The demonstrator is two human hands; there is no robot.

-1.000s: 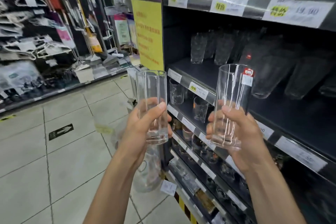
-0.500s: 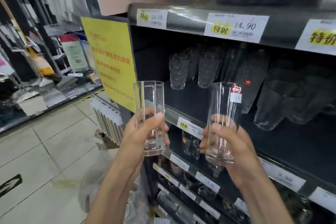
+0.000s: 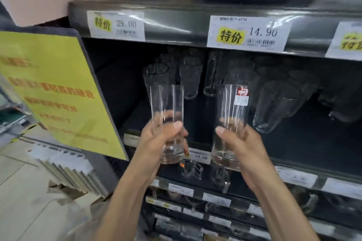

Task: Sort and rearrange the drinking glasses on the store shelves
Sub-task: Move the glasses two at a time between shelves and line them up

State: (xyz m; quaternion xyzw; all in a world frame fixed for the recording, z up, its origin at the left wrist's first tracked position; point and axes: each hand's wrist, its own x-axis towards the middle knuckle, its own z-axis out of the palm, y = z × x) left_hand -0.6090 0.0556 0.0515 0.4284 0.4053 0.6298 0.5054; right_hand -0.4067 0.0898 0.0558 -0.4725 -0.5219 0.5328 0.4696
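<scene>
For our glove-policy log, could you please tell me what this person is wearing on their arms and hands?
Nothing is worn: the left hand and right hand are bare, with no gloves, rings or bracelets showing. The left forearm and right forearm are uncovered to the picture's bottom edge, so no sleeve or watch is in view.

- A shop is shown: dark metal shelving (image 3: 176,19) is fronted by printed price tags (image 3: 247,33), marked 29.00, 14.90 and 10.00.
- Rows of clear drinking glasses (image 3: 191,76) are stocked on it and on the tiers below.
- A yellow printed notice (image 3: 52,92) is fixed to the shelf end; a tiled aisle floor (image 3: 15,191) is seen beside it.
</scene>
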